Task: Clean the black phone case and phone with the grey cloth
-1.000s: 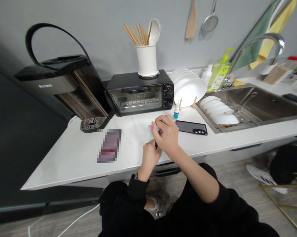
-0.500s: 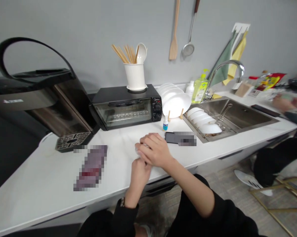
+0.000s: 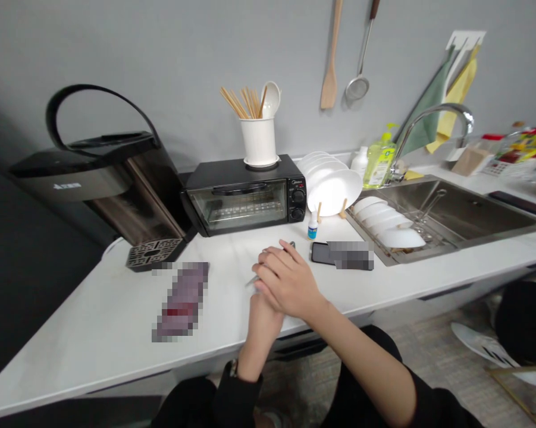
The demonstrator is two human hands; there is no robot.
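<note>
My right hand (image 3: 290,282) lies across my left hand (image 3: 265,318) above the white counter, its fingers curled. A thin silvery pointed object (image 3: 252,280) pokes out to the left of the right fingers, and a small dark end shows by the index finger; its kind cannot be made out. The left hand's fingers are mostly covered by the right hand. Just right of the hands lies a dark phone (image 3: 323,254), partly blurred out. Behind it stands a small white bottle with a blue label (image 3: 312,229). On the left is a pixelated purple packet-like thing (image 3: 185,297).
A black dispenser machine (image 3: 156,208) and a toaster oven (image 3: 245,196) stand at the back, with a chopstick holder (image 3: 259,142) on the oven. White plates (image 3: 334,190) sit in a rack beside the sink (image 3: 464,214), where several bowls (image 3: 384,220) rest. The counter's edge (image 3: 196,359) runs before me.
The view has shifted left, so things appear further right. The thin silvery object now shows beyond my right fingers. My hands stay together, the right still over the left.
</note>
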